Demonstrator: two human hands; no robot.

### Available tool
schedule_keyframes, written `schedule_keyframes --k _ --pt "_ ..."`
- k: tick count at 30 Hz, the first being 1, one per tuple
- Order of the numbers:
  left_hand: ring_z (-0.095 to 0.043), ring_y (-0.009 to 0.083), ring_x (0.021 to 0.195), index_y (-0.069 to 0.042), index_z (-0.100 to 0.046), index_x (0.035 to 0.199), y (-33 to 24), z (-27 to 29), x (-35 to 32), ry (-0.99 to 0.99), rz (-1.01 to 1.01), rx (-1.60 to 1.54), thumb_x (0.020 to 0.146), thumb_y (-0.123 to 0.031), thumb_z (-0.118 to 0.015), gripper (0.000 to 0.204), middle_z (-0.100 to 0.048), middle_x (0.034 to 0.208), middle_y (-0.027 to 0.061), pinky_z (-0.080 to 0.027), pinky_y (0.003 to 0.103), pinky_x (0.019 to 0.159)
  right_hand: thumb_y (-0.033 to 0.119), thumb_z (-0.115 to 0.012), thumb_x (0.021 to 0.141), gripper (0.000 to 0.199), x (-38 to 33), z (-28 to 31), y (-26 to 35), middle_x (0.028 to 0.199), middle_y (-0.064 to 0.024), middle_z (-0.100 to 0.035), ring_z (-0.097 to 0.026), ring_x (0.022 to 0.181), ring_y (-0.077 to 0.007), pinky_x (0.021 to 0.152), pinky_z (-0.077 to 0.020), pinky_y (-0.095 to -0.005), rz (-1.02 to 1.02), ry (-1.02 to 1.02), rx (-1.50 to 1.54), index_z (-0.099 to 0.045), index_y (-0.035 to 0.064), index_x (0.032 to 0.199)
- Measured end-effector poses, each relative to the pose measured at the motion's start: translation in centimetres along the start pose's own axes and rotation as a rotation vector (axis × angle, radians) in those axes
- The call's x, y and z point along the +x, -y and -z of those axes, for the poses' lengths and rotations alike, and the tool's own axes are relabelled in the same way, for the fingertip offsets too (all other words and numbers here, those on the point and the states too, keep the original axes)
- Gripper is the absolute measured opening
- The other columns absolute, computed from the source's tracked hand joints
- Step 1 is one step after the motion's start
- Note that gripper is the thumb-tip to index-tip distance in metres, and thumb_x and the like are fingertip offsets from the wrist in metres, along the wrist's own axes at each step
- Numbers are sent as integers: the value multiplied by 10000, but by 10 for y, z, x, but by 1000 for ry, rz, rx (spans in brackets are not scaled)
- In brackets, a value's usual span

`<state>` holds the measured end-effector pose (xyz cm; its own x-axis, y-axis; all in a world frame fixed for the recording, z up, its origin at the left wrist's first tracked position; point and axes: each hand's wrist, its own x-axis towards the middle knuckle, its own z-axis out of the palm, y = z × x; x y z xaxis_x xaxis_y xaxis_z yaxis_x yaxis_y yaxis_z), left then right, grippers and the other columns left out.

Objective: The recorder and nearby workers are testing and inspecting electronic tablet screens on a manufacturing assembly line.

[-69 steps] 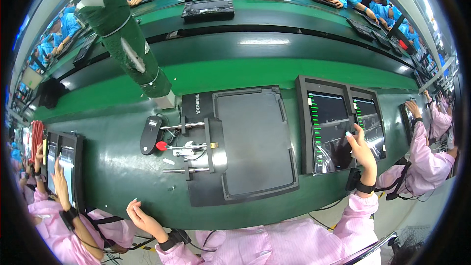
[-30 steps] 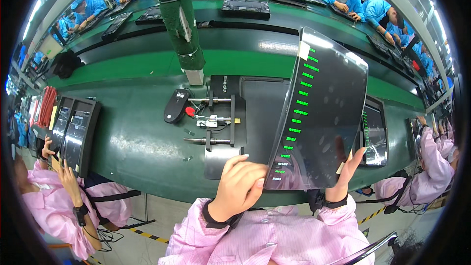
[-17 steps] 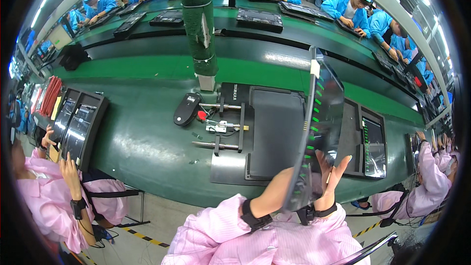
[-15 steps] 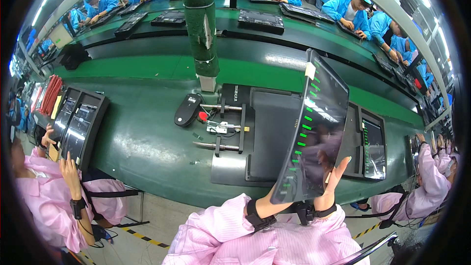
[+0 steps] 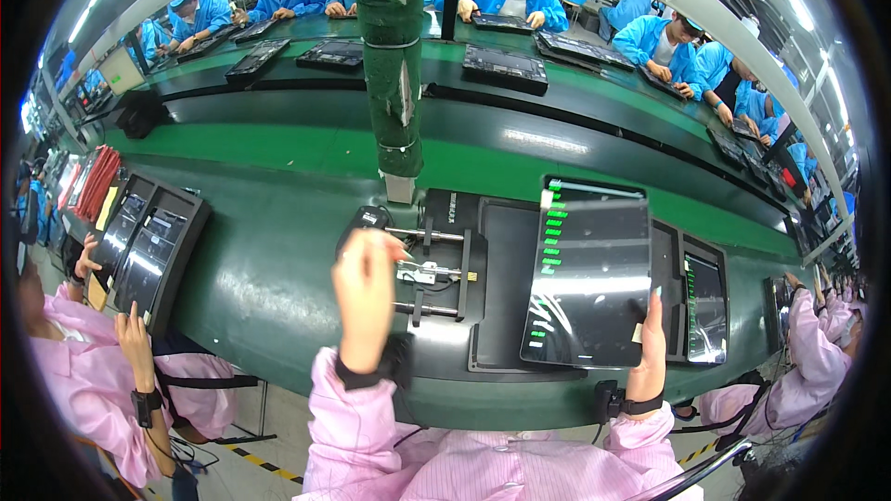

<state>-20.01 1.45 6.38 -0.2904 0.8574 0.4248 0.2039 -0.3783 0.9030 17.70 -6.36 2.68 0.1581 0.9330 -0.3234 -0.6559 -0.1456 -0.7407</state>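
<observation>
My right hand (image 5: 652,343) grips the lower right edge of a tablet (image 5: 594,269), a dark glossy panel with green marks down its left side. It is held tilted above a black fixture (image 5: 509,297) with a flat recessed bed. My left hand (image 5: 365,301) is over the left end of that fixture, by its metal rods and small clamp mechanism (image 5: 422,272). Its fingers are curled and slightly blurred, and they cover the place of the clamp's red knob; what they hold, if anything, is hidden. A black computer mouse (image 5: 353,227) lies just beyond that hand, partly covered.
To the right a black tray (image 5: 684,315) holds another panel (image 5: 707,306). A green-wrapped post (image 5: 392,93) rises behind the fixture. At left, a person in pink works at a black tray (image 5: 176,264) of panels. People in blue sit across the conveyor (image 5: 306,102).
My left hand has left the tablet and moved left to the fixture's clamp end. The tablet has swung from steeply edge-on to facing me, lower, in my right hand. The view has shifted slightly.
</observation>
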Motion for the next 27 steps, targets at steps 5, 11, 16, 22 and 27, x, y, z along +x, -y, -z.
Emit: schedule_keyframes --k 5,11,16,22,27 --pt "-571 128 733 28 -583 860 29 8 42 -100 23 60 1008 -173 -436 290 -614 772 59 -459 263 703 369 -471 996 457 10 1 -13 1181 -91 -605 -597 1022 -191 894 -477 -309 8 -144 -294 -536 -6 1248" --pt "-585 159 726 25 -590 849 55 16 23 -91 -33 321 999 -169 -435 290 -626 759 83 -461 295 695 491 -372 1004 631 19 -40 -17 1264 -114 -559 -537 1113 -169 948 -418 -279 -39 -159 -488 -475 -41 1326" --pt "-583 250 743 -5 -583 820 54 12 23 -38 -86 435 991 -171 -411 294 -627 763 96 -418 356 748 520 -136 1021 739 23 -52 -37 1254 -140 -569 -486 1202 -217 1061 -300 -298 248 8 -821 -488 -68 1297" --pt "-564 253 779 -7 -584 818 60 8 22 7 -133 537 999 -186 -394 318 -623 784 95 -413 358 773 379 -298 981 647 11 -35 -17 1503 -225 -286 -263 1411 -280 1146 -185 -340 364 151 -958 -223 -47 1462" --pt "-574 228 836 7 -605 876 64 6 23 94 6 335 1026 -227 -338 385 -647 858 100 -417 345 843 148 -689 820 966 -25 -27 0 1477 -327 -262 -239 1421 -338 1135 -196 -374 325 263 -1265 -18 -5 1497"
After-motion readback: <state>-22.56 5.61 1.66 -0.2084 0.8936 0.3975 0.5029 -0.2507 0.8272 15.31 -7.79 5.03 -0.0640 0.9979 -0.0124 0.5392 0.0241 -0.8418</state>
